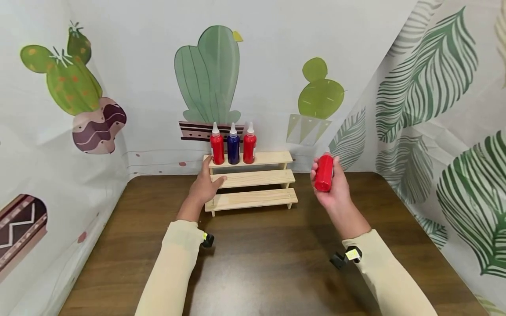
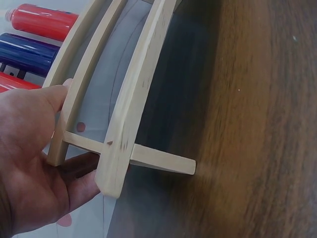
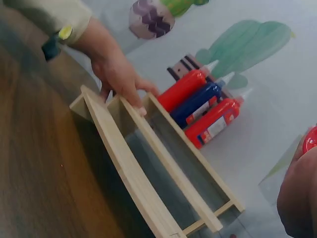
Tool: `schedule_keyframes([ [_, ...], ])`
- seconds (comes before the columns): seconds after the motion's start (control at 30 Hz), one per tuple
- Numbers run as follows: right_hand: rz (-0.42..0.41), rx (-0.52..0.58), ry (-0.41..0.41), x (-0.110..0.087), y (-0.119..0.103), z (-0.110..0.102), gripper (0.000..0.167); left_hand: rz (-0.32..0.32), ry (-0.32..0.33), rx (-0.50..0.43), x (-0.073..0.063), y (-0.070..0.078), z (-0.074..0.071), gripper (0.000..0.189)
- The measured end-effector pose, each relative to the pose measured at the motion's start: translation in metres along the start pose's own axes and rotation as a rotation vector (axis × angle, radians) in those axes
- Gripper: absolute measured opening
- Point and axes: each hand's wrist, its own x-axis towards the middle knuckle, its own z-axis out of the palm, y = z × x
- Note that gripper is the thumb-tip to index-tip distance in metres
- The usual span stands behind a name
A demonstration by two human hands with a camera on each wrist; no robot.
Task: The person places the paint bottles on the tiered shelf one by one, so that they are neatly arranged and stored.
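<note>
A three-tier wooden rack [image 1: 253, 179] stands at the back of the table. On its top tier are a red squeeze bottle [image 1: 217, 147], a blue squeeze bottle [image 1: 233, 147] and another red squeeze bottle [image 1: 249, 147], all upright with white nozzle caps. My left hand [image 1: 203, 186] grips the rack's left end, with the thumb over the middle tier [image 2: 91, 64] and the other fingers around the side. Off to the rack's right, my right hand [image 1: 334, 186] holds a red squeeze bottle [image 1: 324, 172] in the air, tilted with its base toward me. Only a bit of that bottle [image 3: 311, 141] shows in the right wrist view.
The brown wooden table [image 1: 253, 263] reaches out in front of the rack and to both sides. Close behind the rack hangs a white cloth backdrop [image 1: 269, 66] printed with cacti, and leaf-patterned cloth [image 1: 427, 131] runs along the right.
</note>
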Motion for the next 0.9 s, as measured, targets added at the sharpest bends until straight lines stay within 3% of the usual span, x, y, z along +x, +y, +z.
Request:
schedule_keyframes([
  [0.23,0.03,-0.018,0.048,0.009,0.018,-0.001,0.027,-0.014,-0.013,0.002,0.002,-0.001,0.002,0.094],
  [0.4,-0.046,-0.051,0.048,0.019,0.031,0.006,0.034,-0.006,-0.007,0.004,0.004,-0.003,0.001,0.094],
  [0.6,-0.178,0.01,0.12,0.036,0.043,0.01,0.032,0.003,-0.002,-0.005,0.002,-0.003,-0.002,0.093],
  [0.73,-0.239,-0.131,0.157,0.049,0.052,0.005,0.032,0.007,0.008,-0.007,0.002,-0.002,-0.003,0.092],
  [0.9,-0.217,-0.308,0.191,0.057,0.06,0.003,0.032,0.005,-0.006,-0.003,0.003,0.0,-0.002,0.092],
])
